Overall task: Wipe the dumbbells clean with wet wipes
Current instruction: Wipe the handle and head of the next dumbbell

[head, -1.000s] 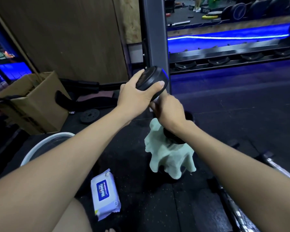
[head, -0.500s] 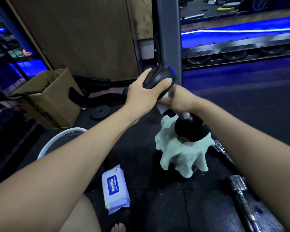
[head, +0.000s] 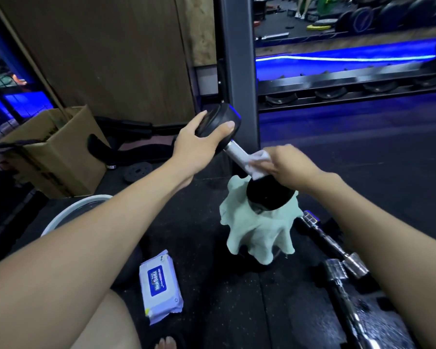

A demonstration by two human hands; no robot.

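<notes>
A black dumbbell (head: 233, 157) stands tilted on the dark floor (head: 363, 157), its lower head resting on a pale green cloth (head: 258, 235) and its upper head leaning up and to the left. The left hand (head: 199, 147) grips the upper head, thumb over its rim. The right hand (head: 287, 163) is closed around a white wet wipe (head: 258, 162) pressed against the silver handle just above the lower head. A pack of wet wipes (head: 160, 285) lies on the floor near the person's knee. Chrome dumbbells (head: 342, 263) lie to the right, partly under the right forearm. A white basin (head: 68, 215) shows behind the left arm, and a cardboard box (head: 53, 152) stands further left beside a wooden wall.
</notes>
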